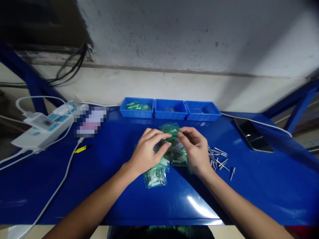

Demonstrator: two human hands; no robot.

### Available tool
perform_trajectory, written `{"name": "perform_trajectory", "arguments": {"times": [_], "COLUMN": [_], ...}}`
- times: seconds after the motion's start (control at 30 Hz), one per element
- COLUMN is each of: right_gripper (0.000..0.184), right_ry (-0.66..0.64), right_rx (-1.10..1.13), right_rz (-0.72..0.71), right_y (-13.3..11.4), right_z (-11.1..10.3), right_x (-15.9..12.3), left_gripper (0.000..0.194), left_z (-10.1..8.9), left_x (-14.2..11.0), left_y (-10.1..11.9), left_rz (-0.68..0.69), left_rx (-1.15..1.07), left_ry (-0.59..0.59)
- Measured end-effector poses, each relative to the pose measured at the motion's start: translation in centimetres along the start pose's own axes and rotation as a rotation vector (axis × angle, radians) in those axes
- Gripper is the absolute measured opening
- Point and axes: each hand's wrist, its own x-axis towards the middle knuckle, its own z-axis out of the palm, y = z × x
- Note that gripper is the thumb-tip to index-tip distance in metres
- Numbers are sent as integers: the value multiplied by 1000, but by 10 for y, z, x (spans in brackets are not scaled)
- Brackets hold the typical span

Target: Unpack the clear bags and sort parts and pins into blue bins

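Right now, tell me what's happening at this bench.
A person's right hand pinches a green packet; the left hand is close by, its grip unclear. More packets lie below the hands on the blue table, with loose metal rivets beside the right hand. Three blue bins stand behind.

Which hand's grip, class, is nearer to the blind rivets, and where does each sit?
Right. The right grip is just left of the blind rivets, partly screening their edge; the left grip is farther left, beyond the right one.

Blue table (pixel 264 186): bins (pixel 170 115), packets (pixel 155 178), rivets (pixel 232 173)
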Motion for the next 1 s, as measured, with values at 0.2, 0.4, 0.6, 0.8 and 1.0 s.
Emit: {"name": "perform_trajectory", "arguments": {"times": [0.2,0.4,0.6,0.8,1.0], "right_gripper": [17,16,29,9,31], "right_ry": [-17,-37,-113,19,-157], "right_rx": [-467,-475,-10,-77,-534], "right_rz": [-494,-308,106,-12,-614], "right_y": [1,-1,-3,0,1], "right_z": [0,4,3,2,-1], "right_x": [-8,-9,-3,-3,-4], "left_gripper": [40,33,23,21,37], "left_z": [-5,-7,-5,1,-8], "left_x": [8,2,-5,-3,8], "left_y": [-3,-5,3,4,-7], "left_rz": [-618,-387,182,88,-568], "left_rx": [-741,-333,38,20,-641], "left_ry": [72,345,146,53,-13]}}
